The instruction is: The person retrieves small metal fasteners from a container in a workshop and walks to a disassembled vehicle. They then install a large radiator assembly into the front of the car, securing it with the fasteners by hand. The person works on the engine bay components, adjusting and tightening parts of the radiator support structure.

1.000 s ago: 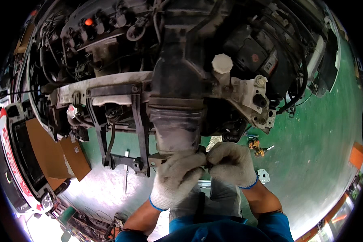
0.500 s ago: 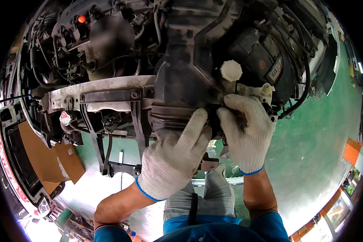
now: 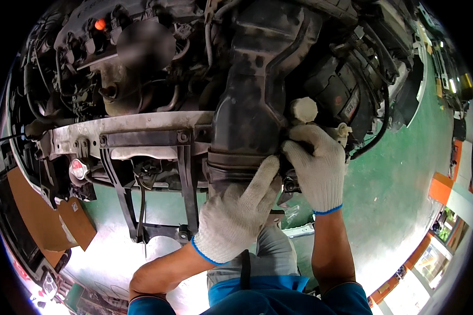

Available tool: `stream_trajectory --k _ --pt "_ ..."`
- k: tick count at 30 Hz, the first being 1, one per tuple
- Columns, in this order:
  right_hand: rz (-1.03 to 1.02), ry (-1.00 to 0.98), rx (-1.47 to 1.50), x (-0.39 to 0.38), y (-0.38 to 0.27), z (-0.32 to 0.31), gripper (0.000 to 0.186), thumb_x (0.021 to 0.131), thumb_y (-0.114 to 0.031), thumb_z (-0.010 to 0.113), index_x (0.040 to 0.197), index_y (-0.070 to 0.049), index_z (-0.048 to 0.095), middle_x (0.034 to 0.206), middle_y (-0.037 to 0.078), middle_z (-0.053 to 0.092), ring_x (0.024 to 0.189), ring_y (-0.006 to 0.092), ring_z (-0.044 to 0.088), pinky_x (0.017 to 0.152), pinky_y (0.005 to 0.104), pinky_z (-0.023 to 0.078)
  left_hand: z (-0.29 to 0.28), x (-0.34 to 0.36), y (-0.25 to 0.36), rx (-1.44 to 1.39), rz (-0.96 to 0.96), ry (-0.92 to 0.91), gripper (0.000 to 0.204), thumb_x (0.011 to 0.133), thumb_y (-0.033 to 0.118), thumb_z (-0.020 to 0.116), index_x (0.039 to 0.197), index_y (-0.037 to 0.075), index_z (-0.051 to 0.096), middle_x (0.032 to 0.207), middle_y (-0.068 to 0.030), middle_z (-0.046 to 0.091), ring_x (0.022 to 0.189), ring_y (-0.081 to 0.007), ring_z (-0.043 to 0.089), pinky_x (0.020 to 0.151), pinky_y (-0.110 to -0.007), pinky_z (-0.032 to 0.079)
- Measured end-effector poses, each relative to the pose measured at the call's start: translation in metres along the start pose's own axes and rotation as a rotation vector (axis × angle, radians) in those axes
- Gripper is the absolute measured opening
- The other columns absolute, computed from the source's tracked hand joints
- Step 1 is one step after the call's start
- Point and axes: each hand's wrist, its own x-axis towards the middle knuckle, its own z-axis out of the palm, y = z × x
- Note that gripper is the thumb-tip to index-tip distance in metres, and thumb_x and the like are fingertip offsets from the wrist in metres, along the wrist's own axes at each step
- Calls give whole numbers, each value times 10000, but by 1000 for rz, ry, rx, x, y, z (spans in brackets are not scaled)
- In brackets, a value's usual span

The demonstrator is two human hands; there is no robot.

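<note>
A black plastic air duct (image 3: 250,118) runs down the middle of the engine bay to a ribbed lower end. My left hand (image 3: 236,215), in a white knit glove, is closed over the right side of that lower end. Its index finger lies straight along the edge; the other fingertips are partly hidden. Just right of the duct, my right hand (image 3: 318,165), gloved alike, has thumb and index finger brought together in a pinch. Whatever is between them is hidden. Above this hand sits an off-white round cap (image 3: 304,109).
A pale metal crossbeam (image 3: 142,122) spans the front, with a black bracket frame (image 3: 186,178) hanging below. A radiator cap (image 3: 78,169) is at left. The engine (image 3: 115,68) and a dark battery (image 3: 333,86) lie beyond. Cardboard (image 3: 37,215) stands lower left on the green floor (image 3: 383,184).
The view has shifted, so the duct and cap appear lower and farther right. My hands stay at the same places by the duct, in nearly the same pose.
</note>
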Motion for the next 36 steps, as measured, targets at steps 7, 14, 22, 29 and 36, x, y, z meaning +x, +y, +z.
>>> stream_trajectory --k 7,14,22,29,36 --pt "136 11 -18 10 -8 2 172 764 -129 707 865 10 710 816 151 705 747 293 690 690 355 534 5 -3 -3 -8 29 80 431 791 147 711 1220 138 671 1466 -41 501 673 -147 621 505 -279 555" --pt "275 -10 -59 15 -14 6 252 726 -194 669 844 24 719 780 208 686 748 361 675 700 408 528 7 -2 -4 61 44 138 433 790 120 684 1222 147 664 1446 -15 498 673 -144 622 536 -292 566" --pt "403 -4 -61 17 -12 10 300 685 -233 671 808 38 709 720 228 661 701 370 650 683 427 512 3 -4 -3 23 22 102 449 814 129 658 1262 167 656 1472 3 481 683 -168 637 588 -324 581" --pt "469 -77 157 21 -9 4 196 752 -139 677 801 51 694 667 77 620 599 159 566 590 323 465 1 -6 -3 2 6 76 422 828 144 656 1250 165 662 1475 12 486 685 -178 644 575 -334 574" --pt "475 -118 328 12 -20 -8 171 787 -94 688 868 54 714 719 70 659 647 130 598 620 277 474 1 -6 -6 -52 -5 56 379 854 131 637 1230 168 669 1478 23 494 732 -208 673 595 -358 583"
